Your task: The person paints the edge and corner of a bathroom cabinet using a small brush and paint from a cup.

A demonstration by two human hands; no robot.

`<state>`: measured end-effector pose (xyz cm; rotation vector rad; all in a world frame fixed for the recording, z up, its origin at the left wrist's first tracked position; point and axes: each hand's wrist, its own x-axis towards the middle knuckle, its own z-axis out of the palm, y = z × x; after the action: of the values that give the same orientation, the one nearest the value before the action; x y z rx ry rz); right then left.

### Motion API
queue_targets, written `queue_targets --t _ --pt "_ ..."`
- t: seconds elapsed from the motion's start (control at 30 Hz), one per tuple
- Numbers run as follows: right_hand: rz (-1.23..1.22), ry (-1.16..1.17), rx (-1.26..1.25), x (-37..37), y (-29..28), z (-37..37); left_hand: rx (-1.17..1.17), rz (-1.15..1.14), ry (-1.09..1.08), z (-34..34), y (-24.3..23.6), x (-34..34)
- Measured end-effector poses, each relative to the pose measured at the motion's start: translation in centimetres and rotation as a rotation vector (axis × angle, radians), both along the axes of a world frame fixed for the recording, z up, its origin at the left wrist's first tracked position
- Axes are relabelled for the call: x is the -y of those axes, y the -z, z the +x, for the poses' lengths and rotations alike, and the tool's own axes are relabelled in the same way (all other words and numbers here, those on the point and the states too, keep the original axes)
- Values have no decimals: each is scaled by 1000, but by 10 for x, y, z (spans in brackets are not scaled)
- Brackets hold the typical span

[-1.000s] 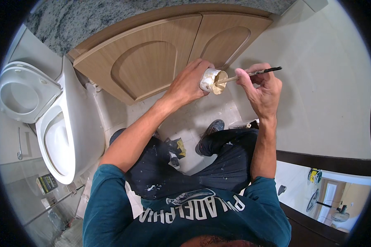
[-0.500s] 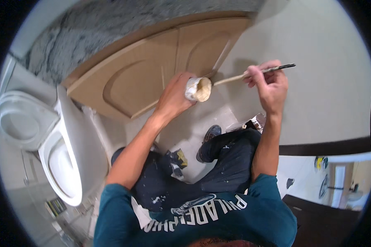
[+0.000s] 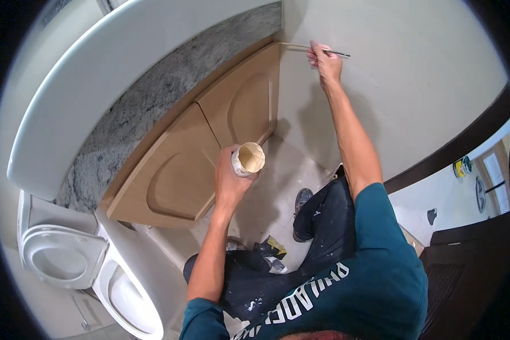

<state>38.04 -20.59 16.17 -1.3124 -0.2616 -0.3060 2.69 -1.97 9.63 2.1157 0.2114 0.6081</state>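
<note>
My left hand [image 3: 229, 182] is wrapped round a small white paint cup [image 3: 239, 164], smeared with cream paint and tilted so that its mouth and the cream inside show. It is held out in front of the wooden cabinet doors [image 3: 207, 127]. Farther up, my right arm is stretched out, and my right hand [image 3: 327, 65] grips a slim paintbrush [image 3: 339, 54] between thumb and fingers. Its dark handle end points right. The pale front part reaches left to the corner where the cabinet's top edge meets the light wall [image 3: 402, 73]; the bristles are too small to make out.
A grey marbled counter edge [image 3: 170, 73] and a white basin [image 3: 79, 102] lie above the cabinet. At the left stands a white toilet [image 3: 127, 294] with its lid raised. A yellow-and-black crumpled item [image 3: 273, 247] lies on the floor between my legs. A dark wooden door [image 3: 464, 266] is at the right.
My right hand has carried the brush from beside the cup up and away to the wall corner by the cabinet. The view has shifted, showing more of the basin; my left hand still holds the cup.
</note>
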Motion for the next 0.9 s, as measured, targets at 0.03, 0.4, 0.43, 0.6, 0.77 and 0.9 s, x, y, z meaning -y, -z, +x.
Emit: queue_targets --t 0.03,0.4,0.43,0.6,0.77,0.9 --pt "14 0 -3 -4 0 -2 -15 -15 -7 -1 0 0" --pt "-74 -41 -36 -9 -2 4 -17 -70 -11 -1 4 -3" --pt "-77 -41 -26 -10 -2 4 -28 -67 -9 0 4 -3" --pt "-103 -40 14 -9 0 11 -39 -66 -18 0 3 -2" --pt "-165 -7 25 -12 -6 11 -32 -76 -11 0 3 -2" --pt "-232 8 25 -17 -10 12 -16 -94 -2 1 8 -4"
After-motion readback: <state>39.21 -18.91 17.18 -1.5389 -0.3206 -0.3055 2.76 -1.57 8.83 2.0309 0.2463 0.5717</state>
